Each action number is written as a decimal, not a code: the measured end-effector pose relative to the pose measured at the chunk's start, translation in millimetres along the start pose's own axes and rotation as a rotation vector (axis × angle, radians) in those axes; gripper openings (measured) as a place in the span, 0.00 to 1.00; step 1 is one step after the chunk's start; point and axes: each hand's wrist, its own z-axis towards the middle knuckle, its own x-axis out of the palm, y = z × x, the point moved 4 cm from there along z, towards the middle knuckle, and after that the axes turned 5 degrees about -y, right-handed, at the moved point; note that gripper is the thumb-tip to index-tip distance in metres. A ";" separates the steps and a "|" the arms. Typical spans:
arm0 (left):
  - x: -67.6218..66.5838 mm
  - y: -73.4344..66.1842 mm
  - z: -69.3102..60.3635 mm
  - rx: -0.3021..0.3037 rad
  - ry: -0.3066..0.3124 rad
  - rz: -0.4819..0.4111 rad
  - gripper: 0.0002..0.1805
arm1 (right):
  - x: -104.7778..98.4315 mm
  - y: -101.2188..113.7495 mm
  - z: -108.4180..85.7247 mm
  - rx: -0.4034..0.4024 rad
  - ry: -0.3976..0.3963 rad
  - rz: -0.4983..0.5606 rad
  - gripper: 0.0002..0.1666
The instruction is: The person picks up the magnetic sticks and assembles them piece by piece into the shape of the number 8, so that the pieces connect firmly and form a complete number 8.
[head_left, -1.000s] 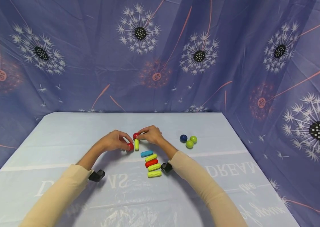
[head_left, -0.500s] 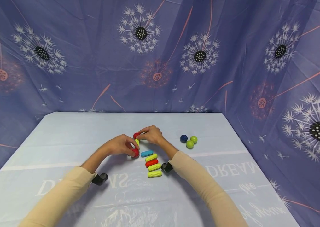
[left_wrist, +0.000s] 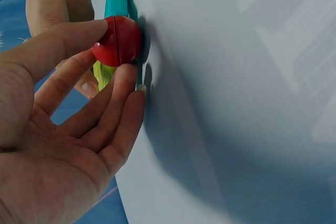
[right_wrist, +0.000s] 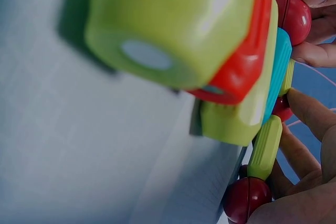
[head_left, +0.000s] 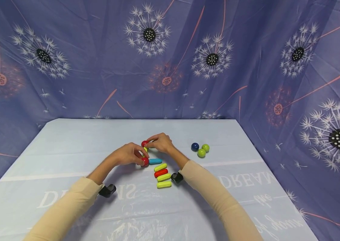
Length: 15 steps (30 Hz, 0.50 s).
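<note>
- Purple-blue fabric (head_left: 97, 60), printed with dandelions, is seen across the top and down both sides of the head view.
- Near the centre, the lower red ball (head_left: 144, 162) is pinched between thumb and fingertips of the left hand (head_left: 127, 154), and is touched by one end of the blue rod (head_left: 155, 161).
- Just above, the upper red ball (head_left: 144, 143) is held at the fingertips of the right hand (head_left: 161, 143); a yellow-green rod (right_wrist: 288, 78) is seen between these balls.
- All pieces are judged light, stiff and hardly fragile; glossy balls may slip or roll, so they are best gripped across opposite sides, rods along their ribbed flanks.
- Four loose rods (head_left: 161, 173) are laid below the blue one; a navy ball (head_left: 195, 147) and two lime balls (head_left: 201, 153) are grouped farther right.
- Beneath everything, a pale, smooth-looking cloth (head_left: 67, 144) is spread, marked by creases and white lettering.
</note>
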 end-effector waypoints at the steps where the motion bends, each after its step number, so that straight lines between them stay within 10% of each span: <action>1: -0.2 0.1 -0.1 -0.002 -0.001 0.000 0.14 | 0.0 0.1 0.0 -0.001 0.000 -0.001 0.19; 15: 2.7 10.5 1.8 -0.015 0.002 -0.121 0.16 | -1.2 1.4 -1.1 -0.016 0.010 0.012 0.18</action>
